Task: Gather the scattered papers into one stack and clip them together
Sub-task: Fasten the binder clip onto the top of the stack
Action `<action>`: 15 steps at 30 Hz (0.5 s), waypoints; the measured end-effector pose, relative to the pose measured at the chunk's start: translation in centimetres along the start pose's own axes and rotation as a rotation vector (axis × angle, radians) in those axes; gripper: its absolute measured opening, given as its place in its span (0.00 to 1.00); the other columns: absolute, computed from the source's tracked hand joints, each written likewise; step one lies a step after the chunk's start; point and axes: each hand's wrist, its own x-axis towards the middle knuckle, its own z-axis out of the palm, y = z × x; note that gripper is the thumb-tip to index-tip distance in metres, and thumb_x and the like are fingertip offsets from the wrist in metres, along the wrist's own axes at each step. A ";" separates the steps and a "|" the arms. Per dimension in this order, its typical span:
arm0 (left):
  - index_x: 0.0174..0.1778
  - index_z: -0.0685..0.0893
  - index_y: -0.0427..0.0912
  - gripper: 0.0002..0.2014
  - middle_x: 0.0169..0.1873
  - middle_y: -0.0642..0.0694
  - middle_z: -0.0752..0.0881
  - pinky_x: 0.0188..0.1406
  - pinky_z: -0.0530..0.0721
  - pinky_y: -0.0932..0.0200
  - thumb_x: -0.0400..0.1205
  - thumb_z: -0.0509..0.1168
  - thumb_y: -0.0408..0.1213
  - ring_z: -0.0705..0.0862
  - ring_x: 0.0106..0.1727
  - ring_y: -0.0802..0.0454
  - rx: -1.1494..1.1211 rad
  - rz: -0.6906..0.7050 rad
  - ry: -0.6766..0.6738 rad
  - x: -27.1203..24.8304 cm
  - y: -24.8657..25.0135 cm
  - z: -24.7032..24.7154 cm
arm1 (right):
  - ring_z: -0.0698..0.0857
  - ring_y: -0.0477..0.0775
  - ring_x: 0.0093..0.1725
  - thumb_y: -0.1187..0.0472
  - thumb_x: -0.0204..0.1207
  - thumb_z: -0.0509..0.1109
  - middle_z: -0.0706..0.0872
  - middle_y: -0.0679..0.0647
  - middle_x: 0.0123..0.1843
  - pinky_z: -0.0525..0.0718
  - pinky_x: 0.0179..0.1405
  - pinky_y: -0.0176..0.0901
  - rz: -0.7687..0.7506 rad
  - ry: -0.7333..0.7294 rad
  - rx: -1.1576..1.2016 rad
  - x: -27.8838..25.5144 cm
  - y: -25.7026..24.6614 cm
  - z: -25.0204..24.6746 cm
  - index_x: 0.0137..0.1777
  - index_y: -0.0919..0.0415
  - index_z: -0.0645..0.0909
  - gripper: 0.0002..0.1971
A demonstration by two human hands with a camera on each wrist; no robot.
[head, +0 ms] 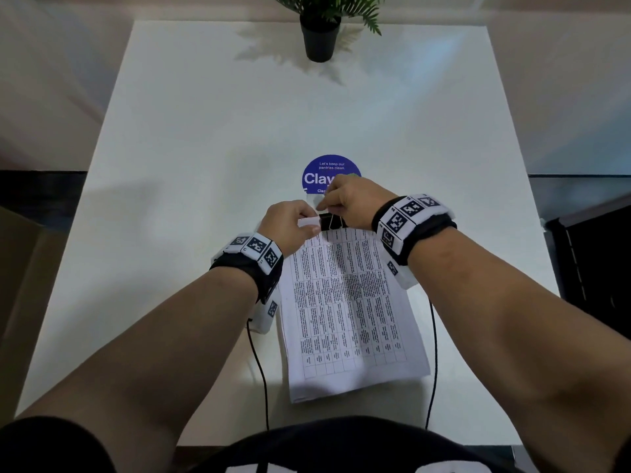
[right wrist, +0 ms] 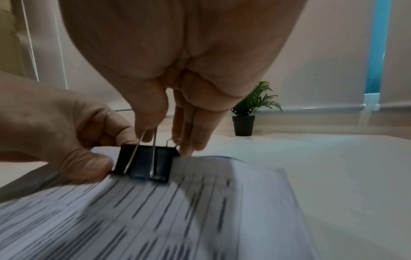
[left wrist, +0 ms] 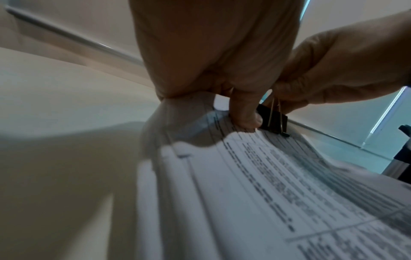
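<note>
A stack of printed papers (head: 345,308) lies on the white table (head: 191,158), its far edge lifted. A black binder clip (head: 332,221) sits on that far edge. My left hand (head: 290,223) pinches the stack's top edge just left of the clip, thumb on top (left wrist: 246,114). My right hand (head: 348,199) pinches the clip's wire handles (right wrist: 146,139) between thumb and fingers. In the right wrist view the black clip (right wrist: 144,161) grips the papers (right wrist: 155,211), and in the left wrist view the clip (left wrist: 274,121) shows beyond the papers (left wrist: 255,193).
A round blue sticker (head: 324,172) lies on the table just beyond the hands. A potted plant (head: 321,32) stands at the table's far edge, seen too as the plant (right wrist: 244,119). A dark object (head: 594,268) stands off the table's right side. Wrist cables (head: 259,370) trail toward me.
</note>
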 end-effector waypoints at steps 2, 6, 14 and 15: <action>0.51 0.87 0.43 0.09 0.42 0.51 0.82 0.46 0.72 0.62 0.77 0.74 0.38 0.79 0.46 0.54 0.002 0.012 -0.010 0.1 0.0 -0.3 | 0.78 0.66 0.67 0.66 0.78 0.67 0.75 0.61 0.73 0.80 0.64 0.58 -0.017 0.129 -0.038 -0.7 0.1 1.3 0.64 0.59 0.83 0.15; 0.48 0.84 0.45 0.07 0.43 0.50 0.84 0.48 0.79 0.56 0.76 0.74 0.36 0.83 0.50 0.48 0.031 0.028 -0.029 0.4 0.3 -0.3 | 0.81 0.65 0.46 0.69 0.71 0.66 0.81 0.62 0.47 0.84 0.42 0.57 -0.037 0.404 -0.063 -4.1 -1.6 4.5 0.55 0.67 0.85 0.14; 0.45 0.82 0.50 0.07 0.45 0.49 0.86 0.55 0.84 0.49 0.76 0.74 0.40 0.84 0.52 0.46 0.047 0.001 -0.005 -0.2 1.5 -0.3 | 0.81 0.65 0.65 0.74 0.64 0.70 0.82 0.63 0.65 0.83 0.62 0.52 -0.061 0.275 0.011 -9.7 -2.8 9.4 0.68 0.70 0.77 0.28; 0.44 0.81 0.52 0.08 0.44 0.50 0.86 0.54 0.84 0.48 0.75 0.74 0.40 0.85 0.51 0.46 0.041 0.002 0.006 -0.4 1.6 -0.3 | 0.80 0.62 0.65 0.73 0.67 0.66 0.81 0.62 0.66 0.83 0.62 0.50 -0.035 0.313 0.019 -9.4 -2.8 8.4 0.70 0.68 0.75 0.28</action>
